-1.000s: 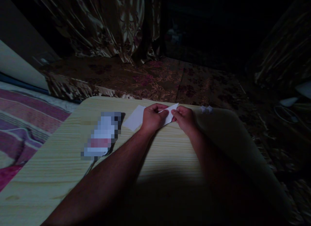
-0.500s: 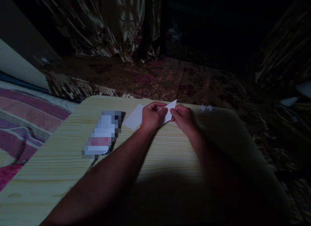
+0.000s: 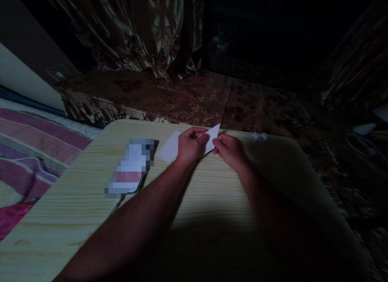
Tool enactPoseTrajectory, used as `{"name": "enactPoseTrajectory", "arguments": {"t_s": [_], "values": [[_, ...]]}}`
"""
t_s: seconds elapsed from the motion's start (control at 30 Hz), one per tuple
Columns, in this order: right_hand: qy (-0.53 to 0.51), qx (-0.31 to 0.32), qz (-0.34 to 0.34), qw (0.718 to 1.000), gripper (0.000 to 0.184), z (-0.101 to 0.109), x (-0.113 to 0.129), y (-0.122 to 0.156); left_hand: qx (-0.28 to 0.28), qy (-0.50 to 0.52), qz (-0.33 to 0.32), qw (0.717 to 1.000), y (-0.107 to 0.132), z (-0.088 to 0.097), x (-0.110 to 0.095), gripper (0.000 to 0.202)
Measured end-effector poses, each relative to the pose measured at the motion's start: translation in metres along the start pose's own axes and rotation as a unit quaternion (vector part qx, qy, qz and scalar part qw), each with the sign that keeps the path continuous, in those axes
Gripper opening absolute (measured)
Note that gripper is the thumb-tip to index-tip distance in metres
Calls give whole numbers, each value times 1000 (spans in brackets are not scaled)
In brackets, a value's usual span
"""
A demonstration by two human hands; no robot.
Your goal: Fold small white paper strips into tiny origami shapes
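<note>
Pale wood-grain table [image 3: 209, 197] nearest. On it, left side: pixelated blue-and-pink rectangular object [image 3: 129, 166], cable at its lower end, details unreadable. Over the table's far part: left hand [image 3: 189, 146] gripping white pointed paper sheet [image 3: 214, 134], thumb on top; right hand [image 3: 228, 149] closed, thumb and fingers pinching its right edge. Flat white paper piece [image 3: 168, 147] just left of left hand; join hidden. Two small whitish pieces [image 3: 256, 136] near far edge. Beyond: brown floral cloth-covered ledge [image 3: 194, 96], gold-brown curtain [image 3: 160, 27].
</note>
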State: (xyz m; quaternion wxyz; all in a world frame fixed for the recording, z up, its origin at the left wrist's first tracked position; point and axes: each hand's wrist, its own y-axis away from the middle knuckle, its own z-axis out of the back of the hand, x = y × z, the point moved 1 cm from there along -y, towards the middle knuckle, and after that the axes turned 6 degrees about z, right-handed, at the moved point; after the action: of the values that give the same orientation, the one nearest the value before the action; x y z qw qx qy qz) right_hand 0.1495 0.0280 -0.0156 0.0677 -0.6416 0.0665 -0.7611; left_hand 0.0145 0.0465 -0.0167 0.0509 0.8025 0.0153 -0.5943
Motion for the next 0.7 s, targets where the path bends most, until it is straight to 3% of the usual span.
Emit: {"name": "enactPoseTrajectory", "arguments": {"t_s": [0.27, 0.7], "values": [[-13, 9, -4, 1000, 21, -2, 4, 1, 23, -9, -3, 1000, 2, -1, -1, 25], [31, 17, 7, 999, 37, 0, 3, 3, -9, 25, 22, 999, -3, 2, 2, 31]]}}
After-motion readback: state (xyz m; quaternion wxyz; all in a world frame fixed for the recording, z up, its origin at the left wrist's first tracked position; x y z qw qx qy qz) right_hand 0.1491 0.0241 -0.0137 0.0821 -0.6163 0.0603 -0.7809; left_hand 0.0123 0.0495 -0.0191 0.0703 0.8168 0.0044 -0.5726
